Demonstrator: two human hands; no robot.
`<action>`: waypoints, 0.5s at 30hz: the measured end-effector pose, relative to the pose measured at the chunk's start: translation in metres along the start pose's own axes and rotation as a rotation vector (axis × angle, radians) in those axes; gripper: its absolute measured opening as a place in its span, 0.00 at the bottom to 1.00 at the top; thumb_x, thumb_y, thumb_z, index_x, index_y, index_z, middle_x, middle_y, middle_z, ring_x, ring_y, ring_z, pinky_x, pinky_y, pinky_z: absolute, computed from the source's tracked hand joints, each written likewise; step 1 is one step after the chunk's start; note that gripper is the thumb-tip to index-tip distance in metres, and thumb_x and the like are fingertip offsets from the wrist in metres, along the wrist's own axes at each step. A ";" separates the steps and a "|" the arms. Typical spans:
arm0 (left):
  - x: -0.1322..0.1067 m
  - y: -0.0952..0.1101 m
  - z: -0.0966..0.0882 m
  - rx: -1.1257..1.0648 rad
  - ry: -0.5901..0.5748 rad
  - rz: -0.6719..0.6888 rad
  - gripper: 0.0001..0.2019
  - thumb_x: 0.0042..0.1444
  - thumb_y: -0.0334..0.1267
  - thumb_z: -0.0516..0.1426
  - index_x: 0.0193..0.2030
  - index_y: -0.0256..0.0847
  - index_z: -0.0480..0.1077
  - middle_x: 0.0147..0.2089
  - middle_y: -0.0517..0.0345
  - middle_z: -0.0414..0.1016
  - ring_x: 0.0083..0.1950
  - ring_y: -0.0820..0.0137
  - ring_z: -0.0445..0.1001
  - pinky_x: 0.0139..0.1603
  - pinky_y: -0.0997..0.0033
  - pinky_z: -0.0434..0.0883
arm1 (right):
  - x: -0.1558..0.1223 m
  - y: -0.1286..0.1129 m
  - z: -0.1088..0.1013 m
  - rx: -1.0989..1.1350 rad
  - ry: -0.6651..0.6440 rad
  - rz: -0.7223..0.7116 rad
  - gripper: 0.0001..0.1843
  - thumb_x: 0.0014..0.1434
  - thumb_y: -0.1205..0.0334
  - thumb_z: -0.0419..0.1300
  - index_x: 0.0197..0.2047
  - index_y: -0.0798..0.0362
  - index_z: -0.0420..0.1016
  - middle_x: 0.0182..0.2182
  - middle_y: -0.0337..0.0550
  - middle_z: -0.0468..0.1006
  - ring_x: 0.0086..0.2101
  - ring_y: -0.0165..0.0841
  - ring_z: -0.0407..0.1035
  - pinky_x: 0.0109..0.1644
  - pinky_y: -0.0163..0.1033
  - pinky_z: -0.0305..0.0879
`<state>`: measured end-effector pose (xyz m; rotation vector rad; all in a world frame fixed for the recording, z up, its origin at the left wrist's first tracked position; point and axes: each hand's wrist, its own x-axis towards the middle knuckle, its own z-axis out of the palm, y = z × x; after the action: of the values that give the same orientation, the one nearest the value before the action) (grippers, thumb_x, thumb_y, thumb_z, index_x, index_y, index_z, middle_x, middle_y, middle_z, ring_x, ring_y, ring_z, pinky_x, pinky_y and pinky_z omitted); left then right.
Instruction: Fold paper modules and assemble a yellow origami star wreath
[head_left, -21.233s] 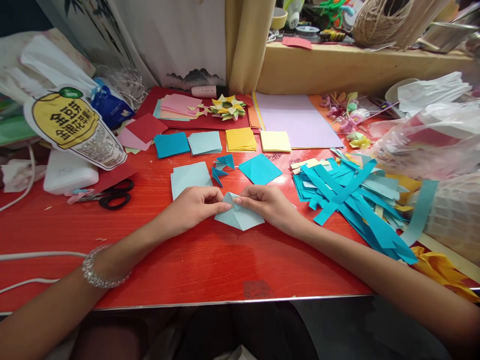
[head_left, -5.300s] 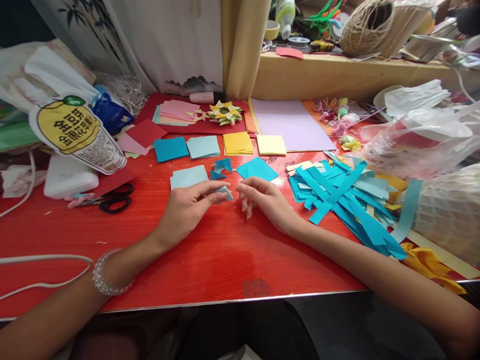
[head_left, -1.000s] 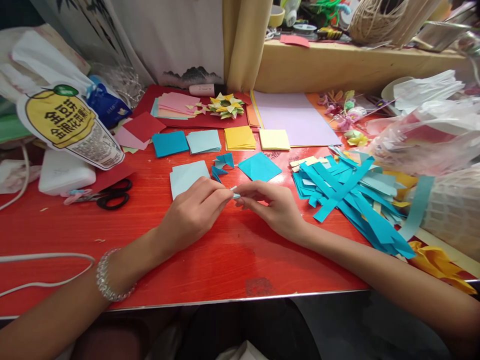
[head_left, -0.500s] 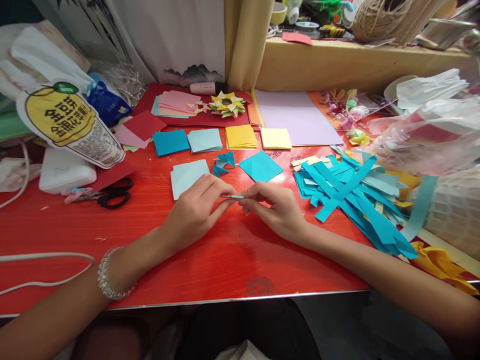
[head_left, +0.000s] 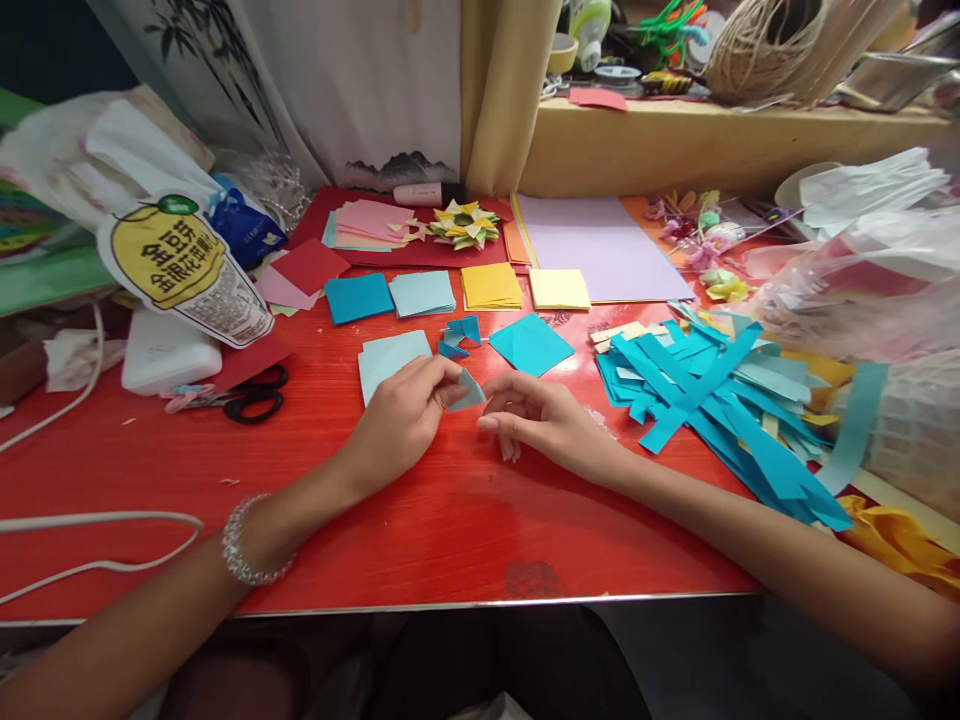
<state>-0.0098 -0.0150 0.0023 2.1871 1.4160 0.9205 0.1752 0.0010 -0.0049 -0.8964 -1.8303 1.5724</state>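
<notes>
Between thumb and fingers, my left hand pinches a small folded piece of light blue paper. Just right of that piece is my right hand, its fingers curved and apart, holding nothing. Behind my left hand lies a stack of light blue square papers, partly covered by the hand. A folded teal paper piece rests beyond the hands. To its right, a teal square sheet lies turned like a diamond.
Dark blue, pale blue, yellow and cream paper stacks form a row behind. Teal paper strips are heaped at right. Black-handled scissors lie left, near a white cable. A folded paper star sits at the back.
My right hand has let go of the folded light blue paper and opened slightly. The piece, edge-on before, now shows its face in my left hand. The view has shifted a little.
</notes>
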 end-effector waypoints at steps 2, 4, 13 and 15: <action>0.000 0.001 0.003 0.013 -0.072 0.053 0.06 0.60 0.35 0.49 0.33 0.40 0.65 0.31 0.60 0.68 0.34 0.72 0.66 0.34 0.73 0.64 | 0.000 0.000 0.000 -0.058 -0.007 -0.016 0.12 0.59 0.53 0.54 0.35 0.55 0.65 0.20 0.34 0.69 0.19 0.25 0.65 0.25 0.31 0.63; -0.002 0.003 0.007 0.021 -0.126 0.049 0.08 0.60 0.36 0.48 0.31 0.39 0.64 0.30 0.60 0.67 0.33 0.72 0.66 0.34 0.72 0.64 | -0.001 0.000 -0.001 -0.129 0.004 -0.037 0.15 0.61 0.52 0.50 0.30 0.55 0.64 0.18 0.35 0.68 0.19 0.25 0.65 0.24 0.31 0.61; 0.001 0.006 0.005 0.016 -0.127 0.003 0.12 0.62 0.38 0.45 0.30 0.39 0.64 0.28 0.61 0.64 0.31 0.73 0.64 0.33 0.73 0.64 | -0.003 0.000 0.000 -0.187 0.118 -0.072 0.15 0.62 0.54 0.48 0.28 0.54 0.61 0.19 0.34 0.67 0.17 0.23 0.61 0.23 0.30 0.57; -0.010 0.010 0.010 0.059 -0.092 0.046 0.12 0.62 0.37 0.45 0.30 0.39 0.64 0.28 0.60 0.64 0.30 0.72 0.64 0.31 0.73 0.64 | -0.001 0.002 -0.001 -0.170 0.113 -0.058 0.16 0.62 0.53 0.48 0.28 0.54 0.61 0.19 0.34 0.66 0.17 0.22 0.60 0.23 0.30 0.56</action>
<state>0.0010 -0.0282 -0.0019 2.2838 1.3716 0.7917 0.1771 0.0014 -0.0067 -0.9784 -1.9130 1.3190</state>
